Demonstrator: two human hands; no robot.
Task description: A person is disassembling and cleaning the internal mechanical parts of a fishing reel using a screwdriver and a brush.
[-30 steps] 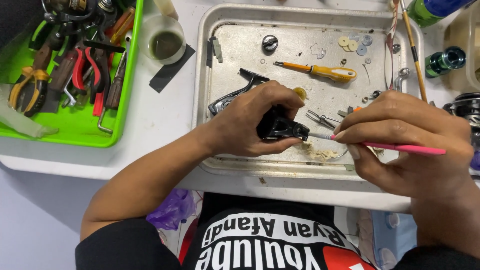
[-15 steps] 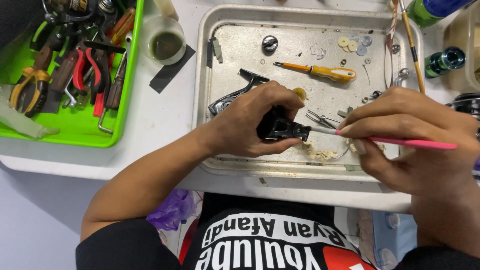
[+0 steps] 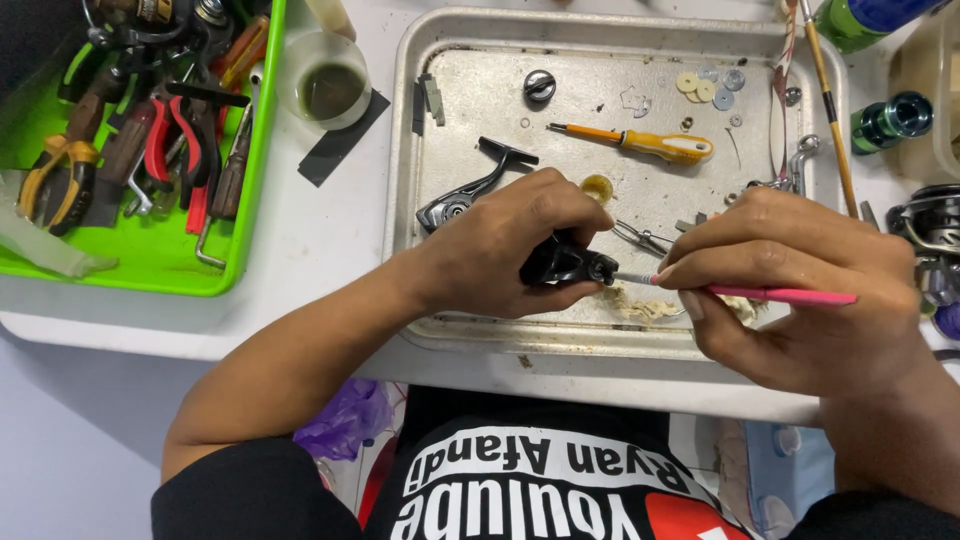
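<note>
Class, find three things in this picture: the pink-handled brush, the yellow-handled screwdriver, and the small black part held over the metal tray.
pink-handled brush (image 3: 790, 296), head view, on the pink handle past the fingers.
yellow-handled screwdriver (image 3: 665, 146), head view, on the yellow grip.
small black part (image 3: 562, 264), head view, on its visible body beside the thumb.

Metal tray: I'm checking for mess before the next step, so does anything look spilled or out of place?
Yes: pale greasy residue is smeared on the metal tray floor, just below the pink-handled brush tip. Small washers lie loose near the top.
</note>
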